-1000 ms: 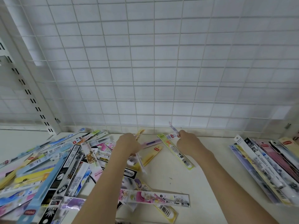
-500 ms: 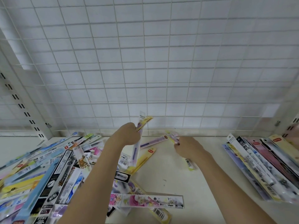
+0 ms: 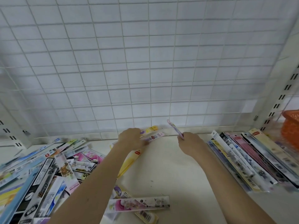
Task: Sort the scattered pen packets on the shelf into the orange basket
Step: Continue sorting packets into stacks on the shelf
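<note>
A: Both hands are up at the back of the shelf point(image 3: 169, 172), near the wire grid panel point(image 3: 145, 62). Left hand point(image 3: 131, 140) has its fingers curled round a small bunch of packets point(image 3: 153, 134), yellow and pale pink ones sticking out to the right. Right hand point(image 3: 191, 143) pinches one thin pink packet point(image 3: 175, 128), tip angled up towards the grid.

B: Where's the basket?

A: Orange basket point(image 3: 290, 125) sits at the far right edge, past the shelf upright point(image 3: 279, 97), only partly in view. Between it and the right hand there's a row of packets point(image 3: 252, 160) lying side by side.

B: Risks?

A: First, the left-hand bunch. The packets are slick and fanned out, and I can't see how firm the hold is. A loose squeeze and one slides out on the way over.

B: And the right?

A: A single packet held by one end will flop. The tip is close to the grid, so it could snag in the wire on the lift.

B: Route?

A: A low carry to the right would sweep a forearm over that row and knock it askew. It needs height.

B: Left side?

A: The big scattered pile point(image 3: 40, 175) lies just beside the left forearm. Pulling the elbow back could drag packets off the front edge. A long pink packet point(image 3: 139, 203) already sits near that edge.

B: How much is left?

A: Most of it, I'd say. The heap looks barely touched.
</note>
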`<act>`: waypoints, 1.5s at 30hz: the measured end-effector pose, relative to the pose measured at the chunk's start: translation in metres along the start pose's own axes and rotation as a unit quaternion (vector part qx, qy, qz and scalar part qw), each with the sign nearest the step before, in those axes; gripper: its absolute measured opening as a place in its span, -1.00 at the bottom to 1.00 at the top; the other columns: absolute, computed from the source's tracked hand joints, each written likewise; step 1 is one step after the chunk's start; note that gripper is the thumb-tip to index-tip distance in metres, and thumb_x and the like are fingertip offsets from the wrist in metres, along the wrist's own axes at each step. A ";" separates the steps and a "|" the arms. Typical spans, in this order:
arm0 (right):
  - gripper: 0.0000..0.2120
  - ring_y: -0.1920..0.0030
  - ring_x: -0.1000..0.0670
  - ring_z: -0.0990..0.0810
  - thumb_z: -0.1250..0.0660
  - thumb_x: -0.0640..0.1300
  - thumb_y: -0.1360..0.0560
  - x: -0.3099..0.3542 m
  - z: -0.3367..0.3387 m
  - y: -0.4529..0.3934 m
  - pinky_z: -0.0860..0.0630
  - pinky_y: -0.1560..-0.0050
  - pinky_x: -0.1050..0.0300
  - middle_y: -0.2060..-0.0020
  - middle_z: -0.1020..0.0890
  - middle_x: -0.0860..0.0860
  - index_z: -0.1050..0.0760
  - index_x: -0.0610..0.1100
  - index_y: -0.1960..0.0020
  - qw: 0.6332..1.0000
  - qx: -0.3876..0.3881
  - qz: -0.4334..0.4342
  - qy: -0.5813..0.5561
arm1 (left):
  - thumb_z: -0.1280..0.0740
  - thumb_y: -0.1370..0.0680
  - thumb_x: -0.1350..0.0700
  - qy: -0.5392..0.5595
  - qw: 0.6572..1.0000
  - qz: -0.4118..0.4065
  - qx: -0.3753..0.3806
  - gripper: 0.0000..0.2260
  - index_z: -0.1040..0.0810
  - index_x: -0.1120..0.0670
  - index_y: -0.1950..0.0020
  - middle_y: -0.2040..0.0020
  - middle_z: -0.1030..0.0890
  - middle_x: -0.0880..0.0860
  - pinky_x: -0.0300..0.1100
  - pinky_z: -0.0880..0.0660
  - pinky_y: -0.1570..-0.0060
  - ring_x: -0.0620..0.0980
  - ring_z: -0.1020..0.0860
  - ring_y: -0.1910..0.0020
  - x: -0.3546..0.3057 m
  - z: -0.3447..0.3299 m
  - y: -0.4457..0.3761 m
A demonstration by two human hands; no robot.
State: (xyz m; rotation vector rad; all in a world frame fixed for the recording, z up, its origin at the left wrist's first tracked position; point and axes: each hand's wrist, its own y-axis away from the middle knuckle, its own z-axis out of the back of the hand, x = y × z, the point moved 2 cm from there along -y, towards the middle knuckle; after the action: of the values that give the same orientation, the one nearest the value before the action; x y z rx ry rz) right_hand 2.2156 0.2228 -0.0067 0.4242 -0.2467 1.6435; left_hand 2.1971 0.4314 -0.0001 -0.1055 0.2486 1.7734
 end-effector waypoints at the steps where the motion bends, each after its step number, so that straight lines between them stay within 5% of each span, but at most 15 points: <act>1: -0.66 0.21 -0.10 -0.48 -0.01 -0.03 -0.61 0.000 -0.001 0.000 -0.32 0.32 0.12 0.35 -0.42 0.01 -0.24 -0.04 0.33 1.000 0.002 0.001 -0.006 | -0.27 -0.44 -0.25 0.013 1.000 0.004 0.014 -0.64 -0.44 0.05 0.12 0.16 -0.56 0.00 -0.22 -0.35 0.27 0.05 -0.53 0.11 0.002 -0.003 0.000; 5: -0.69 0.24 -0.13 -0.56 -0.02 -0.06 -0.60 0.005 -0.003 0.002 -0.41 0.29 0.10 0.32 -0.49 -0.03 -0.27 -0.05 0.31 0.999 0.015 0.003 -0.032 | -0.18 -0.57 -0.05 0.006 1.000 -0.001 0.026 -0.74 -0.38 0.11 0.22 0.27 -0.50 0.05 -0.18 -0.35 0.30 0.06 -0.46 0.23 0.005 -0.003 0.002; 9: -0.81 0.09 -0.17 -0.62 -0.08 -0.10 -0.58 0.022 -0.009 0.010 -0.57 0.07 -0.02 0.14 -0.60 -0.13 -0.44 -0.11 0.09 0.996 0.060 0.029 -0.066 | -0.08 -0.61 0.05 0.033 0.999 -0.006 0.024 -0.74 -0.36 0.12 0.23 0.30 -0.46 0.04 -0.18 -0.36 0.30 0.04 -0.46 0.29 0.013 0.009 0.006; 13: -0.77 0.28 -0.06 -0.47 -0.15 -0.08 -0.55 0.048 -0.021 0.022 -0.32 0.39 0.16 0.32 -0.46 -0.01 -0.35 -0.06 0.27 0.994 0.074 0.075 -0.032 | -0.13 -0.59 0.14 0.125 0.991 0.048 -0.008 -0.82 -0.46 0.22 -0.02 0.01 -0.64 0.18 -0.08 -0.49 0.18 0.15 -0.60 0.12 0.034 0.028 0.022; 16: -0.76 0.30 -0.04 -0.44 -0.17 -0.07 -0.54 0.071 -0.036 0.034 -0.29 0.41 0.17 0.33 -0.44 0.00 -0.31 -0.08 0.30 0.989 0.097 0.108 -0.039 | -0.15 -0.57 0.23 0.204 0.975 0.091 -0.023 -0.88 -0.41 0.26 -0.03 0.05 -0.60 0.23 0.00 -0.53 0.16 0.17 -0.59 0.18 0.058 0.038 0.044; 20: -0.85 0.11 -0.14 -0.59 -0.17 -0.05 -0.54 0.102 -0.055 0.044 -0.47 0.18 0.08 0.12 -0.58 -0.10 -0.44 -0.11 0.10 0.978 0.127 0.145 -0.076 | -0.13 -0.62 0.11 0.171 0.976 0.116 -0.072 -0.83 -0.31 0.19 0.10 0.24 -0.43 0.08 -0.19 -0.33 0.30 0.04 -0.43 0.29 0.088 0.046 0.082; 23: -0.74 0.08 -0.17 -0.61 -0.18 0.01 -0.54 0.118 -0.069 0.050 -0.44 0.17 0.07 0.15 -0.55 -0.10 -0.27 -0.03 0.29 0.972 0.158 0.159 -0.067 | -0.12 -0.62 0.01 0.175 0.972 0.128 -0.089 -0.71 -0.41 0.20 0.14 0.30 -0.43 0.06 -0.17 -0.27 0.29 0.07 -0.43 0.25 0.106 0.049 0.113; 28: -0.64 0.26 -0.07 -0.48 -0.24 0.15 -0.49 0.126 -0.081 0.053 -0.31 0.32 0.12 0.31 -0.42 0.00 -0.19 -0.03 0.31 0.976 0.157 0.147 -0.013 | -0.22 -0.54 -0.15 0.200 0.957 0.177 -0.112 -0.66 -0.41 0.15 0.10 0.13 -0.49 0.09 -0.16 -0.32 0.16 0.10 -0.46 0.07 0.135 0.044 0.147; 31: -0.71 0.25 -0.08 -0.55 -0.28 0.03 -0.47 0.128 -0.079 0.054 -0.34 0.32 0.13 0.29 -0.48 -0.02 -0.25 -0.08 0.28 0.979 0.149 0.135 -0.016 | -0.24 -0.54 -0.12 0.205 0.948 0.214 -0.118 -0.57 -0.42 0.21 -0.18 -0.03 -0.52 0.12 -0.17 -0.33 0.07 0.08 -0.44 0.04 0.148 0.039 0.160; 33: -0.86 0.24 -0.09 -0.57 -0.25 -0.10 -0.48 0.130 -0.076 0.054 -0.38 0.33 0.13 0.19 -0.58 -0.10 -0.33 -0.15 0.13 0.980 0.157 0.123 -0.024 | -0.25 -0.55 -0.10 0.192 0.947 0.226 -0.121 -0.63 -0.42 0.22 -0.04 0.12 -0.49 0.08 -0.17 -0.31 0.18 0.05 -0.43 0.16 0.154 0.034 0.165; 36: -0.81 0.15 -0.12 -0.55 -0.26 -0.26 -0.45 0.131 -0.073 0.054 -0.42 0.28 0.13 0.04 -0.63 -0.19 -0.34 -0.21 -0.05 0.981 0.163 0.104 0.000 | -0.26 -0.55 -0.05 0.196 0.943 0.230 -0.136 -0.67 -0.29 0.11 0.29 0.38 -0.37 0.01 -0.21 -0.21 0.43 -0.07 -0.35 0.42 0.155 0.029 0.172; 45: -0.82 0.41 -0.06 -0.53 -0.17 -0.30 -0.49 0.127 -0.071 0.048 -0.43 0.38 0.23 0.18 -0.70 -0.20 -0.36 -0.16 0.28 0.991 0.100 0.090 -0.005 | -0.27 -0.54 -0.04 0.213 0.941 0.215 -0.152 -0.67 -0.24 0.05 0.32 0.37 -0.36 -0.01 -0.21 -0.20 0.42 -0.09 -0.33 0.41 0.156 0.015 0.178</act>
State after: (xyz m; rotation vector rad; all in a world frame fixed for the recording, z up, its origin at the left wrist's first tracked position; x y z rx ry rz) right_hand 2.1497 0.3607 -0.0143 0.5752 -0.1310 1.8512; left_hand 1.9910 0.5483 0.0021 -0.7091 0.3230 2.2039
